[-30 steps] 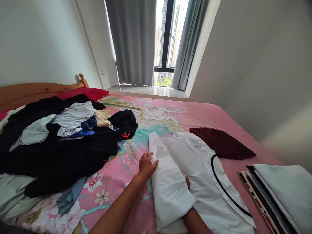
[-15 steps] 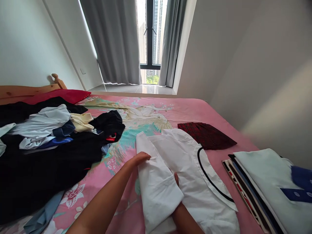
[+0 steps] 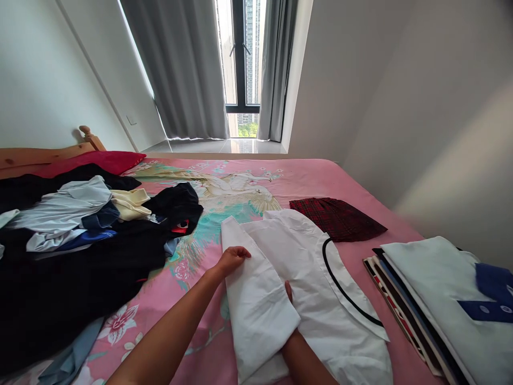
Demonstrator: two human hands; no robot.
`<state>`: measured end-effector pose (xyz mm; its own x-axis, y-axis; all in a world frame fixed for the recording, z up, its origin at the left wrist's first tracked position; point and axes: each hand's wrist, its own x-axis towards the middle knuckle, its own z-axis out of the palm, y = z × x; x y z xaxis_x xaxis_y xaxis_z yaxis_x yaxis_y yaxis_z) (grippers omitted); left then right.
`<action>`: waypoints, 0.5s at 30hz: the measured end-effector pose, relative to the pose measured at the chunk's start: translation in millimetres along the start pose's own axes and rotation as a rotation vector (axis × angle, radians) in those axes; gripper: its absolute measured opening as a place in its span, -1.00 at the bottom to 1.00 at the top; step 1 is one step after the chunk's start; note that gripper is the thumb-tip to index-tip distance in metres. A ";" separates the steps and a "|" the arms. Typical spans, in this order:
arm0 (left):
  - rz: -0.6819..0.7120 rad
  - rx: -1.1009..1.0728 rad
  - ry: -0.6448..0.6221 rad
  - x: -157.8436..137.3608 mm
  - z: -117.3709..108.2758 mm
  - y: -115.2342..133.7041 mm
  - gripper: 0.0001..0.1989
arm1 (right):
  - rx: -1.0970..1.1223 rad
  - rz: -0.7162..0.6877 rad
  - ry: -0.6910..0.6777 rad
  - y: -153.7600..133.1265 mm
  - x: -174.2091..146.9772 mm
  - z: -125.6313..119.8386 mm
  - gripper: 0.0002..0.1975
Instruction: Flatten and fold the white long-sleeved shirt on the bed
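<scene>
Shirt: a white sailor-collar shirt (image 3: 304, 278) lies spread on the pink floral bedsheet (image 3: 320, 179), its left part folded over.
Left hand: the left hand (image 3: 232, 258) curls its fingers over the shirt's left edge, gripping the cloth.
Right hand: the right hand (image 3: 288, 293) is tucked under the folded flap; only a fingertip shows, so I cannot tell its grip.
Beyond: a red plaid skirt (image 3: 336, 216) lies just past the shirt.
Right: a stack of folded clothes (image 3: 436, 299).
Left: a heap of dark and pale clothes (image 3: 80, 240).

Half-folded white shirt (image 3: 296, 267) on bed
</scene>
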<state>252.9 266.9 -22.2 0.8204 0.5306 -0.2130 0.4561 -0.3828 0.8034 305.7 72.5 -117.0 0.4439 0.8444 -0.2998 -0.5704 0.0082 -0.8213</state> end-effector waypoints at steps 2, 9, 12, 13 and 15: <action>-0.013 0.125 0.117 -0.1 4.4 -6.6 -0.64 | 0.085 0.009 -0.004 0.8 1.3 -2.2 -0.01; -0.001 0.425 0.219 -14.8 29.9 3.2 -0.69 | 0.351 -0.081 -0.018 5.8 4.1 -1.7 -0.15; -0.115 0.506 0.149 -5.2 37.5 17.1 -0.49 | 0.211 -0.088 -0.018 4.3 2.9 -0.3 -0.14; -0.162 0.532 0.118 0.3 38.3 22.1 -0.37 | 0.158 -0.107 0.002 3.5 2.0 -0.3 -0.17; -0.236 0.574 0.038 12.2 38.1 32.3 -0.17 | 0.057 -0.157 0.049 1.8 -0.3 -0.7 -0.24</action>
<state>290.8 232.2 -20.1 0.6666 0.6734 -0.3198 0.7452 -0.5918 0.3073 305.0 71.9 -118.7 0.5635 0.8029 -0.1943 -0.5286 0.1698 -0.8317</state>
